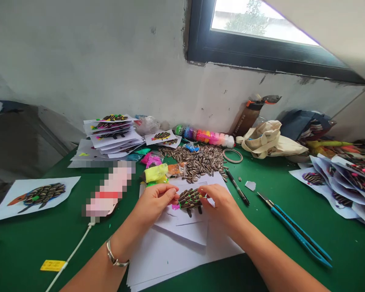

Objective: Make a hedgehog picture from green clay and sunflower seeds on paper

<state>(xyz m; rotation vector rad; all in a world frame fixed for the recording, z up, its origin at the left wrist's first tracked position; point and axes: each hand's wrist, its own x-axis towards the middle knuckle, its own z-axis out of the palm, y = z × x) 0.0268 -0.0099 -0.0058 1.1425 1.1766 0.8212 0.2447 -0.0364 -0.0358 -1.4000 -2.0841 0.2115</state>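
Observation:
On a small sheet of white paper is an animal-like figure made of striped sunflower seeds, with green clay between the seeds and pink clay at its left end. My left hand is at the figure's left side, thumb and forefinger pinched together; whatever they hold is too small to name. At the right side my right hand has its fingers curled and closed by the seeds, with a tiny yellowish bit at the fingertips. More white sheets lie underneath.
Behind the hands are a heap of sunflower seeds and yellow clay packets. A black pen and a blue-handled pointed tool lie right. Finished seed pictures are stacked left; a phone-like object is cabled.

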